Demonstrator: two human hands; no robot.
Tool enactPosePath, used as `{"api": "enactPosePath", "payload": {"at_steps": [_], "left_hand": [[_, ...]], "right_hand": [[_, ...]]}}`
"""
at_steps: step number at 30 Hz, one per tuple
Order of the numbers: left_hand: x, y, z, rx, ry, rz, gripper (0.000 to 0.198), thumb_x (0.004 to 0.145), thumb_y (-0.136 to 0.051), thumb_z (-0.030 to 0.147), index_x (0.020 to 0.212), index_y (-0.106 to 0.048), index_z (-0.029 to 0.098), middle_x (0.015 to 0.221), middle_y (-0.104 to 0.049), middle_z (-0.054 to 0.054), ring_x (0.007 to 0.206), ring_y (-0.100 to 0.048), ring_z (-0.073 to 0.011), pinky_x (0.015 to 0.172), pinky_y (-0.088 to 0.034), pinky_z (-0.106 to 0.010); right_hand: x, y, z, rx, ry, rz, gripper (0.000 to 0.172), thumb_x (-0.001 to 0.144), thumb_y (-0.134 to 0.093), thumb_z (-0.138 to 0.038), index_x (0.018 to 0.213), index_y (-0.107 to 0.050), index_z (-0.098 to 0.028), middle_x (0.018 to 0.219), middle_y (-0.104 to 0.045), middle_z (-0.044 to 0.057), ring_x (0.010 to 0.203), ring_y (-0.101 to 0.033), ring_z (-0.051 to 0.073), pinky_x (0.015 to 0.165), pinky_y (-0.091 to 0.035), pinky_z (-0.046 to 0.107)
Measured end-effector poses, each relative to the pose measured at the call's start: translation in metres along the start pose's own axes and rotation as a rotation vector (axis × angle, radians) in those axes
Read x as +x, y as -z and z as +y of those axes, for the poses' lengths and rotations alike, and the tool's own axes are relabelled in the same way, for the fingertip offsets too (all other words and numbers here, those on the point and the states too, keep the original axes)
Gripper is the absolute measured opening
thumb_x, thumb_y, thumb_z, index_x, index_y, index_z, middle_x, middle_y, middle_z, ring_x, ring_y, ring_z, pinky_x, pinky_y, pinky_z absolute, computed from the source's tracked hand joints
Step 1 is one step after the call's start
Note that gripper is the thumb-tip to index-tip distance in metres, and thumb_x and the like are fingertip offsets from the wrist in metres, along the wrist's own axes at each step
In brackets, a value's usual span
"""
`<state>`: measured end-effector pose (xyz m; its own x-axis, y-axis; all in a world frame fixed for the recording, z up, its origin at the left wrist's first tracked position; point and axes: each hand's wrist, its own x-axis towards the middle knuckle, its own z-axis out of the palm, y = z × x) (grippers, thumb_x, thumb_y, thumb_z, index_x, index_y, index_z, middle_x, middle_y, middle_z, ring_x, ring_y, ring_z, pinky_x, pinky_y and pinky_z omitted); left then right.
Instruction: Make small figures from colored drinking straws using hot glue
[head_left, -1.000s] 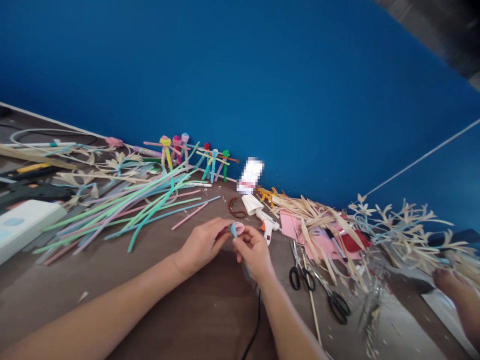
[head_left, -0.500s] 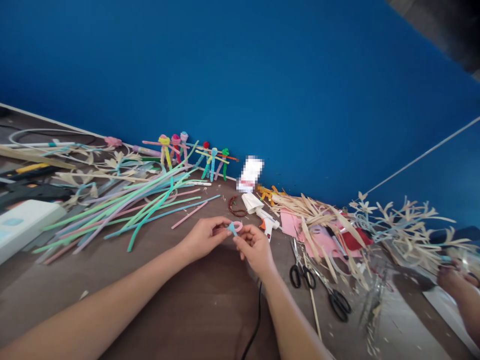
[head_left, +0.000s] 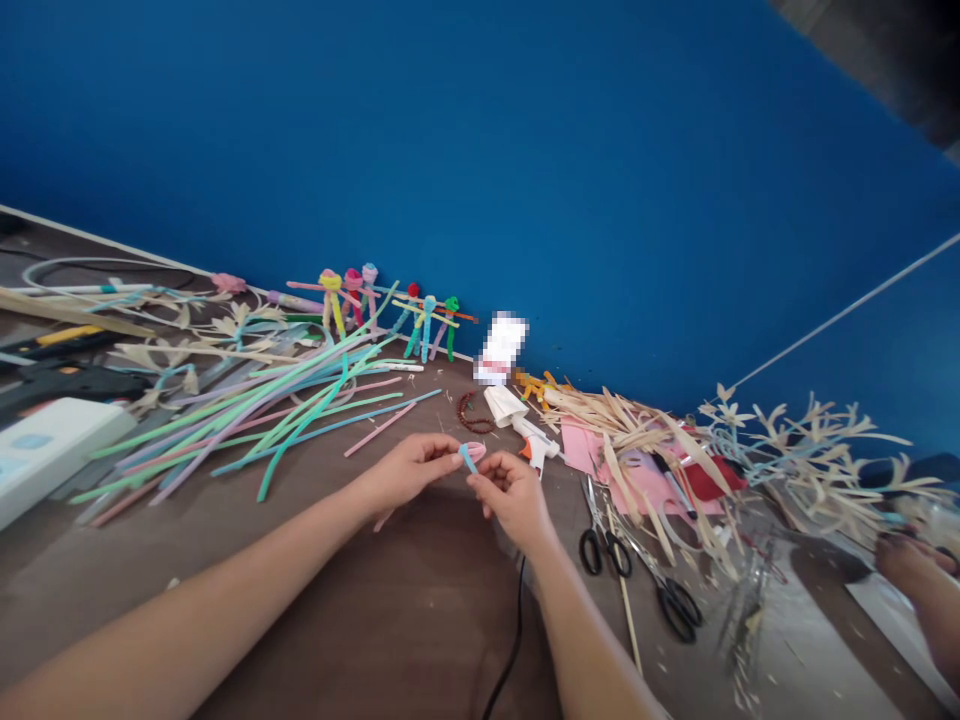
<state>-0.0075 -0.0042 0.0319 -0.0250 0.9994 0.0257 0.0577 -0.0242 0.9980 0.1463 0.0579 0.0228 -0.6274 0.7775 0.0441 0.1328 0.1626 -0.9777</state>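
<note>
At the middle of the head view, my left hand (head_left: 421, 468) pinches a pink pipe cleaner (head_left: 475, 449) bent into a small loop, with its tail showing below the hand. A blue pipe cleaner (head_left: 467, 458) is wrapped across the loop. Facing it, my right hand (head_left: 512, 496) grips the blue one's end between thumb and fingers. Left of my hands lies a spread of loose pastel pipe cleaners (head_left: 300, 420). Small pipe-cleaner figures (head_left: 352, 290) lean against the wall behind.
A white glue gun (head_left: 538, 440), two pairs of scissors (head_left: 604, 545) and a pile of pale strips (head_left: 630, 425) lie to the right. A white box (head_left: 56, 450) sits at left. Another person's hand (head_left: 919, 565) is at the right edge. A black cable (head_left: 514, 650) runs below my right hand.
The pink loop has turned and looks narrower, and its tail now shows below my left hand. My right hand has barely shifted.
</note>
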Motion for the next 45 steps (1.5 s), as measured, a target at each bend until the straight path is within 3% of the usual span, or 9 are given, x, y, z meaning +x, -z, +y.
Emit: {"api": "enactPosePath", "payload": {"at_steps": [3, 9, 17, 23, 27, 33, 37, 40, 45], "left_hand": [[-0.001, 0.001, 0.002, -0.094, 0.071, -0.033, 0.028, 0.073, -0.049, 0.04, 0.081, -0.059, 0.015, 0.047, -0.034, 0.007, 0.043, -0.026, -0.006, 0.041, -0.018, -0.019], [-0.002, 0.002, 0.003, -0.231, 0.127, -0.135, 0.028, 0.072, -0.052, 0.039, 0.081, -0.056, 0.013, 0.048, -0.03, 0.008, 0.042, -0.019, -0.0048, 0.04, -0.012, -0.02], [0.0, 0.012, -0.006, -0.353, 0.205, -0.262, 0.024, 0.072, -0.055, 0.037, 0.076, -0.054, 0.013, 0.05, -0.035, 0.006, 0.04, -0.02, -0.0034, 0.04, -0.009, -0.021], [0.0, 0.015, -0.007, -0.404, 0.247, -0.314, 0.025, 0.07, -0.057, 0.036, 0.075, -0.054, 0.013, 0.049, -0.035, 0.007, 0.039, -0.021, -0.0022, 0.039, -0.007, -0.019], [-0.002, 0.013, -0.007, -0.398, 0.243, -0.325, 0.027, 0.07, -0.057, 0.038, 0.068, -0.054, 0.012, 0.048, -0.04, 0.006, 0.037, -0.028, -0.0023, 0.037, -0.015, -0.017], [-0.001, 0.006, -0.005, -0.223, 0.228, -0.213, 0.029, 0.073, -0.052, 0.04, 0.068, -0.056, 0.011, 0.056, -0.058, -0.002, 0.05, -0.051, -0.0092, 0.049, -0.038, -0.019], [0.001, 0.004, -0.003, 0.033, 0.018, -0.012, 0.027, 0.072, -0.054, 0.033, 0.089, -0.055, 0.012, 0.073, -0.063, -0.005, 0.067, -0.058, -0.0132, 0.065, -0.045, -0.025], [-0.001, 0.001, -0.005, 0.305, -0.136, 0.157, 0.042, 0.071, -0.054, 0.027, 0.111, -0.046, 0.016, 0.084, -0.063, -0.006, 0.079, -0.059, -0.0165, 0.072, -0.047, -0.03], [-0.007, -0.009, -0.015, 0.604, -0.311, 0.249, 0.047, 0.072, -0.054, 0.026, 0.117, -0.044, 0.019, 0.101, -0.059, -0.009, 0.086, -0.058, -0.0178, 0.076, -0.047, -0.031]], "right_hand": [[0.0, 0.0, 0.0, -0.006, -0.008, -0.004, 0.018, 0.067, -0.061, -0.03, 0.067, -0.049, -0.016, 0.049, -0.048, -0.007, 0.034, -0.04, 0.004, 0.034, -0.032, 0.015], [-0.001, 0.001, -0.001, -0.082, 0.027, -0.024, 0.021, 0.068, -0.06, -0.029, 0.059, -0.047, -0.015, 0.045, -0.046, -0.007, 0.034, -0.041, 0.004, 0.035, -0.03, 0.015], [0.0, 0.002, 0.0, 0.031, 0.016, -0.101, 0.019, 0.067, -0.061, -0.028, 0.079, -0.051, -0.017, 0.052, -0.049, -0.007, 0.035, -0.039, 0.003, 0.032, -0.03, 0.014], [0.0, 0.002, 0.006, 0.086, 0.001, -0.167, 0.034, 0.067, -0.062, -0.029, 0.098, -0.053, -0.019, 0.053, -0.05, -0.007, 0.037, -0.04, 0.004, 0.032, -0.031, 0.014], [0.0, 0.0, 0.006, 0.146, 0.001, -0.175, 0.036, 0.064, -0.064, -0.03, 0.097, -0.055, -0.019, 0.055, -0.05, -0.005, 0.042, -0.044, 0.006, 0.032, -0.033, 0.014], [0.003, 0.002, 0.007, 0.149, 0.013, -0.129, 0.028, 0.066, -0.063, -0.03, 0.09, -0.056, -0.017, 0.053, -0.051, -0.006, 0.037, -0.04, 0.004, 0.032, -0.03, 0.015], [0.005, 0.003, 0.008, 0.18, 0.014, -0.036, 0.025, 0.068, -0.061, -0.03, 0.088, -0.054, -0.016, 0.05, -0.049, -0.007, 0.033, -0.037, 0.003, 0.031, -0.027, 0.014], [0.006, 0.002, 0.009, 0.2, 0.03, 0.041, 0.023, 0.068, -0.06, -0.031, 0.085, -0.053, -0.017, 0.049, -0.049, -0.007, 0.032, -0.037, 0.003, 0.03, -0.027, 0.014], [0.004, -0.006, 0.009, 0.195, 0.052, 0.065, 0.023, 0.067, -0.06, -0.032, 0.083, -0.051, -0.018, 0.048, -0.048, -0.008, 0.034, -0.038, 0.004, 0.031, -0.03, 0.014]]}}
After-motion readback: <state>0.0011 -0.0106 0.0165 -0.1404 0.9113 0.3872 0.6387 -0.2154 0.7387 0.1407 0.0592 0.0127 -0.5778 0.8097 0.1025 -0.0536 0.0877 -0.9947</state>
